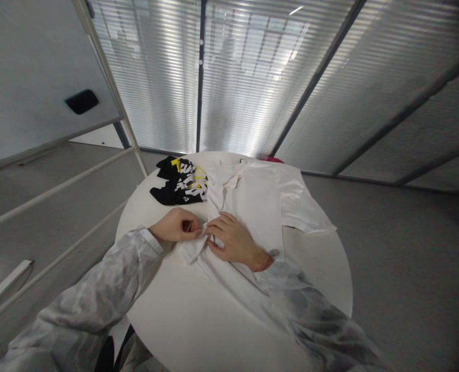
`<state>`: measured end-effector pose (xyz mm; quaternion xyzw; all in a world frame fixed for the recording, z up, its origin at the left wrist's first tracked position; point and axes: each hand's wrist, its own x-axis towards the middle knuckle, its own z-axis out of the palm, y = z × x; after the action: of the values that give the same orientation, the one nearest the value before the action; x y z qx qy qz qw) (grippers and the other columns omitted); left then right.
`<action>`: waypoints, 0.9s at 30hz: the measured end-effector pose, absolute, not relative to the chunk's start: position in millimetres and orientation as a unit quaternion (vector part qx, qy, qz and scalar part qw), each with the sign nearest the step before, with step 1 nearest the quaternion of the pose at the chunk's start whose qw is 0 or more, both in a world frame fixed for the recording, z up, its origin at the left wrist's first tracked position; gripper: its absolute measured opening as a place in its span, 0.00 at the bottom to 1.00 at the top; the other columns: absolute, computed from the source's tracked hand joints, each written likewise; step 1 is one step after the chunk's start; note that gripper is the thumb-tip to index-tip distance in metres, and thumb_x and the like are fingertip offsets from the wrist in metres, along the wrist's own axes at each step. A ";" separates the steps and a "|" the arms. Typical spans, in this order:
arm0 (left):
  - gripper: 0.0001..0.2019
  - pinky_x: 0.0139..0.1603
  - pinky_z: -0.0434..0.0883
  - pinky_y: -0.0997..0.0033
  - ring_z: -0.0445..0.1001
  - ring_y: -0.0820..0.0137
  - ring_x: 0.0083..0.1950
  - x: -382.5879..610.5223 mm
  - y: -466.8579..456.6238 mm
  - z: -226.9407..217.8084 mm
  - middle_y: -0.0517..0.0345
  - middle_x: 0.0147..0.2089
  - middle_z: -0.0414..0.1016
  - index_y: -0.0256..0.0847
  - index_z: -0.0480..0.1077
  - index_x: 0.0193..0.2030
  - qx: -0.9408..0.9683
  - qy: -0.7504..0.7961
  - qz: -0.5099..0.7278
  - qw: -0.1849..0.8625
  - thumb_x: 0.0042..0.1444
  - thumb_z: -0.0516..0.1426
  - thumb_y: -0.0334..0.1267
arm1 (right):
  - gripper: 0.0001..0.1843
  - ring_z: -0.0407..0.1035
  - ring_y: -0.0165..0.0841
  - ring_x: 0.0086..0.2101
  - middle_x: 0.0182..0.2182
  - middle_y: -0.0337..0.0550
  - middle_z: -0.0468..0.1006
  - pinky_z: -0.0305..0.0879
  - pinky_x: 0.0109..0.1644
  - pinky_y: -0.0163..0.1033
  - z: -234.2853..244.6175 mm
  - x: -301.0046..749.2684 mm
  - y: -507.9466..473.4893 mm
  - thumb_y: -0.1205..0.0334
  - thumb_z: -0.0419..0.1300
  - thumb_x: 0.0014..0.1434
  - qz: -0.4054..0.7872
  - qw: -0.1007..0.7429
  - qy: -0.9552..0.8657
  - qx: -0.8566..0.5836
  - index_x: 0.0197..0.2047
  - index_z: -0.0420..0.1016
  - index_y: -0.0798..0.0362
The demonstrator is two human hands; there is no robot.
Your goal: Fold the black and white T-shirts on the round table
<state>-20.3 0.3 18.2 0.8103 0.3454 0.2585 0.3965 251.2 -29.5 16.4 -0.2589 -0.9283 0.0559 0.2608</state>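
A white short-sleeved shirt lies spread on the round white table, its left part bunched in folds. My left hand is closed, with thumb and forefinger pinching the shirt's edge. Right beside it, my right hand rests on the same gathered cloth, fingers bent over the fold and thumb below. The fingertips of both hands nearly meet. Under my right forearm the lower part of the shirt is partly hidden.
Behind my left hand lies a folded black garment with a white and yellow print. Something red shows at the table's far edge. A whiteboard on a metal frame stands at left; a glass wall with blinds rises behind.
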 end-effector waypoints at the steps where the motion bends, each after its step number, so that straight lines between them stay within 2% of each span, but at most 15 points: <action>1: 0.17 0.29 0.66 0.75 0.69 0.73 0.26 -20.2 -0.2 18.2 0.57 0.27 0.77 0.39 0.80 0.33 0.817 0.343 0.251 0.391 0.60 0.68 0.52 | 0.13 0.76 0.43 0.51 0.49 0.45 0.84 0.63 0.73 0.61 14.8 250.9 -28.0 0.66 0.68 0.65 0.050 0.261 -0.925 -0.271 0.52 0.79 0.46; 6: 0.15 0.30 0.65 0.75 0.71 0.73 0.26 -20.6 -0.9 17.7 0.58 0.28 0.78 0.40 0.81 0.34 0.834 0.344 0.241 0.357 0.60 0.68 0.51 | 0.05 0.75 0.43 0.48 0.44 0.46 0.83 0.68 0.68 0.58 9.9 250.5 -23.9 0.66 0.65 0.70 0.006 0.264 -0.913 -0.310 0.48 0.80 0.47; 13: 0.14 0.30 0.60 0.75 0.65 0.75 0.26 -22.4 6.3 15.6 0.61 0.25 0.71 0.38 0.78 0.32 0.832 0.363 0.286 0.307 0.67 0.61 0.44 | 0.07 0.77 0.38 0.47 0.44 0.42 0.85 0.68 0.71 0.58 18.9 254.2 -33.1 0.66 0.59 0.74 0.060 0.314 -0.921 -0.221 0.51 0.76 0.46; 19: 0.21 0.30 0.60 0.75 0.65 0.74 0.27 -20.0 13.7 13.4 0.61 0.26 0.70 0.38 0.79 0.33 0.824 0.392 0.291 0.286 0.71 0.58 0.50 | 0.08 0.79 0.38 0.43 0.40 0.45 0.85 0.78 0.58 0.49 14.8 254.8 -44.3 0.67 0.59 0.74 0.067 0.328 -0.930 -0.152 0.53 0.75 0.48; 22: 0.24 0.31 0.58 0.74 0.63 0.75 0.27 -18.8 14.8 11.2 0.61 0.25 0.69 0.38 0.76 0.30 0.831 0.402 0.287 0.255 0.73 0.56 0.52 | 0.06 0.80 0.37 0.41 0.38 0.44 0.85 0.78 0.53 0.44 12.3 253.8 -45.7 0.66 0.60 0.74 0.085 0.305 -0.937 -0.148 0.52 0.76 0.49; 27: 0.22 0.32 0.59 0.73 0.65 0.75 0.27 -18.2 15.3 8.1 0.62 0.26 0.71 0.38 0.73 0.30 0.842 0.402 0.276 0.232 0.72 0.58 0.51 | 0.04 0.79 0.37 0.38 0.37 0.42 0.86 0.76 0.50 0.45 14.4 252.4 -43.0 0.64 0.61 0.72 0.125 0.315 -0.923 -0.180 0.49 0.76 0.48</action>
<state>-18.2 15.3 8.1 0.8420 0.4015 0.2757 0.2320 252.4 -43.0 14.4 -0.1804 -0.9232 0.1253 0.3154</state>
